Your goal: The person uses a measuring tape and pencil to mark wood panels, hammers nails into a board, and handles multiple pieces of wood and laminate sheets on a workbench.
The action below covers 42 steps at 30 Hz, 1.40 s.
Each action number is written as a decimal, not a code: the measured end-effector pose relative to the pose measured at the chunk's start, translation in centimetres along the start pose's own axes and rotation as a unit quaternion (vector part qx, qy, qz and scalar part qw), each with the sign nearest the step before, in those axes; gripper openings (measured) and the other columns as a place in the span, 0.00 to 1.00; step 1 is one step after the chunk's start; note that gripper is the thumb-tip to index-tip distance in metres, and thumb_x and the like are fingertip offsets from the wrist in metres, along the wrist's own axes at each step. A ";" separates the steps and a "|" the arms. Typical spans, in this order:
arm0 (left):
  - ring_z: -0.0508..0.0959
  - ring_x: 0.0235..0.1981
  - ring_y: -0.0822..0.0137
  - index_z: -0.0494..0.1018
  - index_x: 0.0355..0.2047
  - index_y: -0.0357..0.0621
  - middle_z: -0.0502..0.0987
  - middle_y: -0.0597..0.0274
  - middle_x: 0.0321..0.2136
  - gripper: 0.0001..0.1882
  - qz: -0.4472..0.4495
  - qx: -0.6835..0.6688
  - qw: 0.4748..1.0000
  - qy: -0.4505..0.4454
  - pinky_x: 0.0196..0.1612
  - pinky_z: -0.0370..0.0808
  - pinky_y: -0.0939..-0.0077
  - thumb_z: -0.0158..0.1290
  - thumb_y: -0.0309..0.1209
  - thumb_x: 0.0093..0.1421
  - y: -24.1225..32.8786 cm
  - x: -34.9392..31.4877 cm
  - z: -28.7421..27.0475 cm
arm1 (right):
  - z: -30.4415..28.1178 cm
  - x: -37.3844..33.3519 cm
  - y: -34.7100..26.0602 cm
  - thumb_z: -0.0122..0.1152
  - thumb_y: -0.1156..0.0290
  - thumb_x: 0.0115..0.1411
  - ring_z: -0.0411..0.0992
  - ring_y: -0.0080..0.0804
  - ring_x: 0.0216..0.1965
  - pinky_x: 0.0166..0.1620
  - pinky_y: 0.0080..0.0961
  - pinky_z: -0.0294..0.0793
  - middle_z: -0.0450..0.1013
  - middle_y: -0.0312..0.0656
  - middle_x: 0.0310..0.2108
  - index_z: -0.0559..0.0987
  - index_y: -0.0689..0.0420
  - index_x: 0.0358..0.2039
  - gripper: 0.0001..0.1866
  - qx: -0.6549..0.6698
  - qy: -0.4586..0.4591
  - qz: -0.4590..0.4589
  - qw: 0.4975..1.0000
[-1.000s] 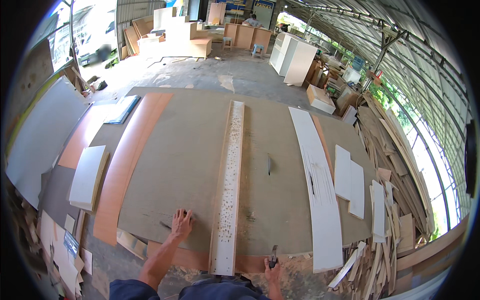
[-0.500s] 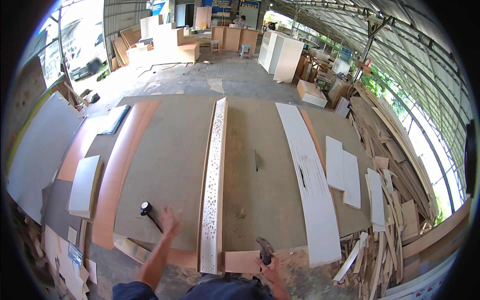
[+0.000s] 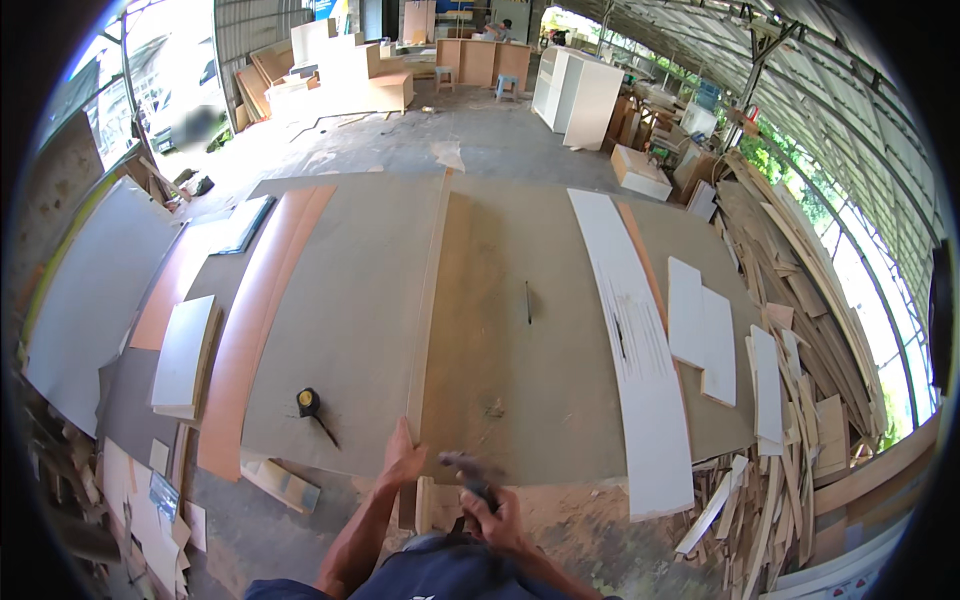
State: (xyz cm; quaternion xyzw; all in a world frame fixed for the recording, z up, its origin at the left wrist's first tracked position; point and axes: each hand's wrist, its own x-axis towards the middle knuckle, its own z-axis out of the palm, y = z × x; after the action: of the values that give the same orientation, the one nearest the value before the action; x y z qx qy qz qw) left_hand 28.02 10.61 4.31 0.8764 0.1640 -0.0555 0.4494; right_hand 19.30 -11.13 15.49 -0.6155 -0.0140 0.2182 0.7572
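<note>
The right hand (image 3: 492, 518) has its fingers clenched round a hammer (image 3: 480, 486), while those of the left hand (image 3: 404, 462) touch a narrow board (image 3: 431, 300) stretching ahead of them, their grip unclear, a tape measure (image 3: 308, 402) lying to their left.

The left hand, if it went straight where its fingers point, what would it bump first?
Probably the long narrow board, since the left hand seems to touch its near end; the hand's height over the brown sheet is unclear.
</note>
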 end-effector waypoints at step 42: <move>0.75 0.48 0.52 0.65 0.53 0.27 0.76 0.37 0.45 0.33 0.035 -0.229 0.972 -0.046 0.52 0.69 0.62 0.43 0.51 0.68 -3.1 1.2 -0.6 | -0.2 24.8 14.3 0.55 0.63 0.58 0.75 0.43 0.30 0.36 0.42 0.71 0.76 0.50 0.27 0.79 0.68 0.35 0.18 -0.152 0.261 0.069 0.951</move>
State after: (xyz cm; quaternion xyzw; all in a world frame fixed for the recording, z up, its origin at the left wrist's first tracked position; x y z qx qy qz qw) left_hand 28.05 13.04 2.01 0.7518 0.1206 -0.0413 0.6469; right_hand 37.31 -0.61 -4.10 -0.7582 0.1934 0.0966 0.6151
